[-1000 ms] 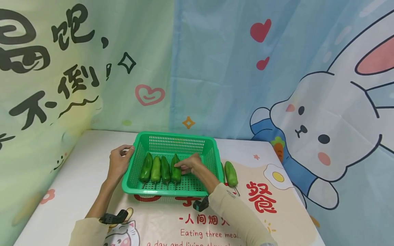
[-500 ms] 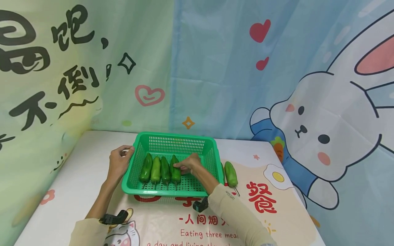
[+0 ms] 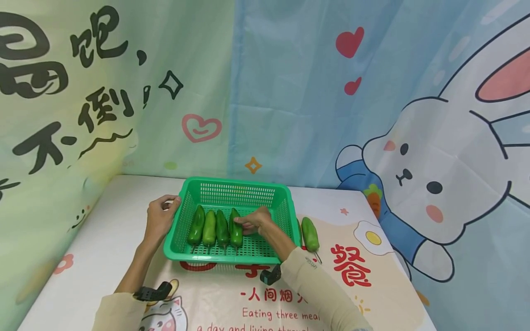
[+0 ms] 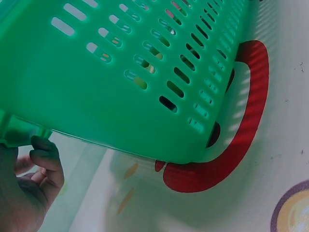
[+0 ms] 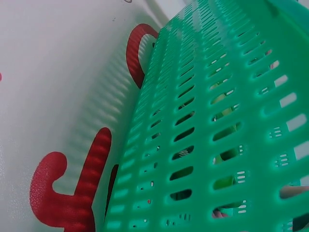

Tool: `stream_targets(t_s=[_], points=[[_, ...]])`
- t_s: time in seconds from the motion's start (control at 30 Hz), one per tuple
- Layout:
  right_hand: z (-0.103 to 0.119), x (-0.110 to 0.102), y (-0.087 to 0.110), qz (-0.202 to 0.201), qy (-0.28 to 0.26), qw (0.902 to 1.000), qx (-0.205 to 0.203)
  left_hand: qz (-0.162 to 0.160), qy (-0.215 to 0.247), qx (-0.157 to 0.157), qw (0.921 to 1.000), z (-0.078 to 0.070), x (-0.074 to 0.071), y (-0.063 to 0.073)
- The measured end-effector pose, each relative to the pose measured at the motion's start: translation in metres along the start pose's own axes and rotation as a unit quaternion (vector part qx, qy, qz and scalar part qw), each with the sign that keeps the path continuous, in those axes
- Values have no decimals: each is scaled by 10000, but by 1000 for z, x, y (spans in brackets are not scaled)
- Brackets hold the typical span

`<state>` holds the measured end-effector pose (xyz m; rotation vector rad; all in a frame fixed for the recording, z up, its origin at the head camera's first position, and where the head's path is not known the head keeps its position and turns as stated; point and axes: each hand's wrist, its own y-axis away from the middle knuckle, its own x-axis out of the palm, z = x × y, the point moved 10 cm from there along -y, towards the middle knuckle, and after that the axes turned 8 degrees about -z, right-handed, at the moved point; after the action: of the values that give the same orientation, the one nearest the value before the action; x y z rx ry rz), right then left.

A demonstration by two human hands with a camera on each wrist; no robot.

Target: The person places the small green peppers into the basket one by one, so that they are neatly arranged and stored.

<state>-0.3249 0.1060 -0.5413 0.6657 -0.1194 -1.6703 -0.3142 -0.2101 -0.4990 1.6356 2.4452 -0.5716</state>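
Observation:
A green plastic basket [image 3: 248, 189] with slotted walls stands on the table, holding several green peppers side by side in a row. At its left end my left hand [image 3: 160, 218] grips the rim; in the left wrist view curled fingers [image 4: 46, 162] meet the rim's edge. My right hand [image 3: 257, 220] reaches over the front wall into the basket. Its thumb and fingers pinch the rightmost green pepper [image 3: 236, 234] of the row, with the fingertips partly hidden. In the right wrist view the basket's wall [image 5: 193, 125] covers that hand, and only bits of green show through the slots.
Outside the basket's right wall another green pepper [image 3: 310, 234] lies on the printed tablecloth [image 3: 389, 285]. A sliver of a further pepper shows beside it, mostly hidden by the basket. A patterned curtain [image 3: 285, 92] hangs behind the table.
The tip of the pepper in my right hand has shifted slightly left since a second ago. My left hand and the basket stay in place.

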Motion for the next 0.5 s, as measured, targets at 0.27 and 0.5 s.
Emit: stream_targets(t_s=[0.27, 0.5], points=[[-2, -7, 3, 158, -112, 9998, 96, 82, 131, -44, 9999, -1, 2, 0], [-2, -16, 6, 168, -90, 9998, 56, 150, 91, -123, 9998, 2, 1, 0]])
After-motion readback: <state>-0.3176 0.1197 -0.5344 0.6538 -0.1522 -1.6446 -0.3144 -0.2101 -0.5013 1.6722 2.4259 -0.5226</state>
